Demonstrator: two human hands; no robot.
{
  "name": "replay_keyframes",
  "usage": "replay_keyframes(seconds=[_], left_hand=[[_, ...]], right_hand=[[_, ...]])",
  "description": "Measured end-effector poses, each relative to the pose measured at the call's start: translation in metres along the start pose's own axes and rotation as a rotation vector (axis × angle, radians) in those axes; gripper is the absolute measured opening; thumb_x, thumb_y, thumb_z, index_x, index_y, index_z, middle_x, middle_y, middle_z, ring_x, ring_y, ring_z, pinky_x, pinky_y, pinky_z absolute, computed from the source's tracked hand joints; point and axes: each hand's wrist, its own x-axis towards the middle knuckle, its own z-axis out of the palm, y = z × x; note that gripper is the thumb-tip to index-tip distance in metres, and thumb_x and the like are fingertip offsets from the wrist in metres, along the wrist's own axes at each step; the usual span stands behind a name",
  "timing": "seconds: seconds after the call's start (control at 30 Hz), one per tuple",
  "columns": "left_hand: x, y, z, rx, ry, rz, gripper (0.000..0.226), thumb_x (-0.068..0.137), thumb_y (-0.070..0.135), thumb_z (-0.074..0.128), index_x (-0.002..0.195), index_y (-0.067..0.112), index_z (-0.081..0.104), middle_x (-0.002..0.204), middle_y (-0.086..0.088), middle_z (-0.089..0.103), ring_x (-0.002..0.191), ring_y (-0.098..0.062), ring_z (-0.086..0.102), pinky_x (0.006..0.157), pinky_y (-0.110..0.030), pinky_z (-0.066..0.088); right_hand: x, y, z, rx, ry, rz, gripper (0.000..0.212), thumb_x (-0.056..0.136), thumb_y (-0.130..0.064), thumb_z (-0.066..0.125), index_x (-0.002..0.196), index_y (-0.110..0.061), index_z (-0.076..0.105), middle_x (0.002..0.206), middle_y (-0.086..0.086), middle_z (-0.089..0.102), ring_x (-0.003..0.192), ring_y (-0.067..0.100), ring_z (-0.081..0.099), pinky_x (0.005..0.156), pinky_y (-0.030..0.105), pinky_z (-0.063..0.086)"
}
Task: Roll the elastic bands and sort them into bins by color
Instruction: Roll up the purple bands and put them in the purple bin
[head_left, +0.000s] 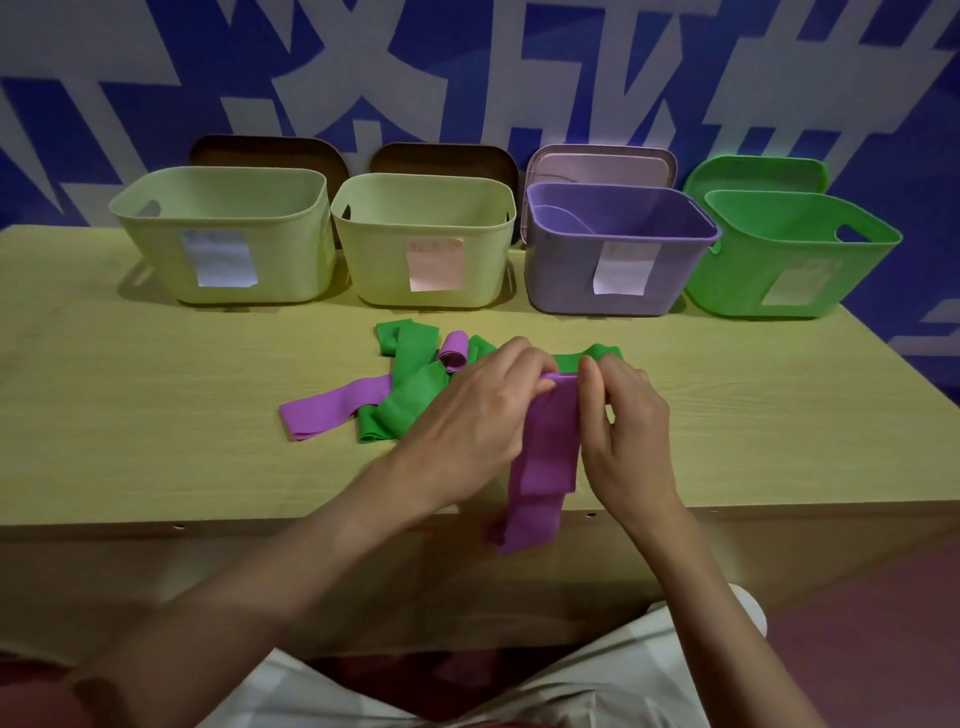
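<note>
A purple elastic band (545, 457) hangs from both my hands over the table's front edge. My left hand (478, 410) and my right hand (623, 415) pinch its top end, which looks folded over. Behind them lies a heap of green bands (410, 384), a flat purple band (332, 410) and a small rolled purple band (454, 353). At the back stand a purple bin (571, 291) and a green bin (727, 286).
Two pale yellow-green bins (156, 249) (374, 270) stand at the back left, each with a paper label. Lids lean against the blue-and-white wall behind all the bins. The wooden table (156, 415) is bare to the left and right of the heap.
</note>
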Motion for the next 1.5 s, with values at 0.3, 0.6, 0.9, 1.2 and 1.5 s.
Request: replay_keyframes(seconds=[0.3, 0.6, 0.9, 1.2, 1.5], left_hand=[[0.006, -0.001, -0.001, -0.102, 0.065, -0.029, 0.023, 0.096, 0.016, 0.04, 0.095, 0.002, 0.058, 0.088, -0.008, 0.056, 0.079, -0.019, 0.05, 0.071, -0.026, 0.037], [0.011, 0.0, -0.008, -0.178, 0.058, -0.079, 0.021, 0.095, 0.018, 0.045, 0.092, 0.004, 0.06, 0.086, -0.003, 0.058, 0.078, -0.016, 0.053, 0.07, -0.025, 0.039], [0.013, -0.001, -0.004, -0.389, 0.121, -0.16, 0.02, 0.096, 0.015, 0.046, 0.096, 0.004, 0.062, 0.09, 0.0, 0.061, 0.086, -0.008, 0.055, 0.078, -0.017, 0.041], [0.011, -0.005, 0.017, -0.362, 0.286, -0.133, 0.028, 0.099, 0.024, 0.031, 0.076, 0.012, 0.04, 0.067, 0.009, 0.036, 0.061, -0.006, 0.033, 0.061, -0.02, 0.029], [0.019, -0.015, 0.016, -0.282, 0.432, 0.018, 0.035, 0.099, 0.016, 0.038, 0.064, 0.011, 0.039, 0.06, 0.008, 0.029, 0.055, -0.005, 0.026, 0.055, -0.017, 0.023]], right_hand=[[0.009, 0.001, -0.007, 0.101, 0.029, -0.011, 0.04, 0.102, -0.033, 0.036, 0.081, -0.004, 0.052, 0.08, 0.007, 0.052, 0.073, 0.023, 0.048, 0.069, 0.032, 0.038], [0.016, -0.002, -0.014, 0.146, -0.17, -0.03, 0.03, 0.101, -0.031, 0.038, 0.092, -0.005, 0.051, 0.086, 0.004, 0.052, 0.078, 0.019, 0.047, 0.071, 0.031, 0.041], [0.02, -0.009, -0.007, 0.133, -0.196, 0.045, 0.029, 0.1, -0.037, 0.028, 0.089, -0.015, 0.044, 0.08, 0.004, 0.049, 0.071, 0.019, 0.045, 0.064, 0.028, 0.036], [0.016, -0.019, 0.005, 0.249, -0.115, 0.057, 0.02, 0.1, -0.031, 0.027, 0.084, -0.026, 0.036, 0.073, -0.01, 0.041, 0.064, 0.006, 0.039, 0.062, 0.015, 0.032], [0.021, -0.03, 0.008, 0.342, -0.027, 0.119, 0.034, 0.102, -0.023, 0.03, 0.068, -0.022, 0.037, 0.058, -0.011, 0.032, 0.053, 0.001, 0.033, 0.053, 0.012, 0.028]])
